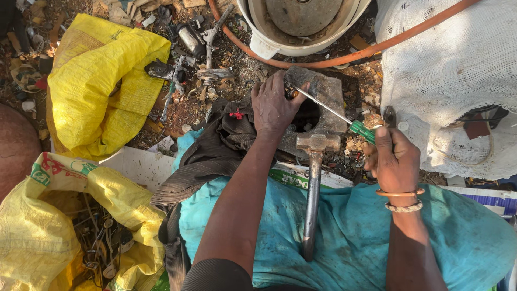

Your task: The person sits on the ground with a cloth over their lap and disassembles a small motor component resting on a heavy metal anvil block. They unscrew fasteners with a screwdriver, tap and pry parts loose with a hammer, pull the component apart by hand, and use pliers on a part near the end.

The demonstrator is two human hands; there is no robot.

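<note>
Head view: screwdriver (344,122) worked against small part (291,93) on stone block (323,102).
Green handle is gripped by right hand (396,161); part is pinched by left hand (273,108); hammer (314,188) is laid below.

We see two yellow sacks (102,81) at the ground's left edge (the nearer one (81,226) holds metal scrap), an orange hose (344,56) curving past a white tub (301,32), and a white mesh sack (447,70) at the right edge.
</note>
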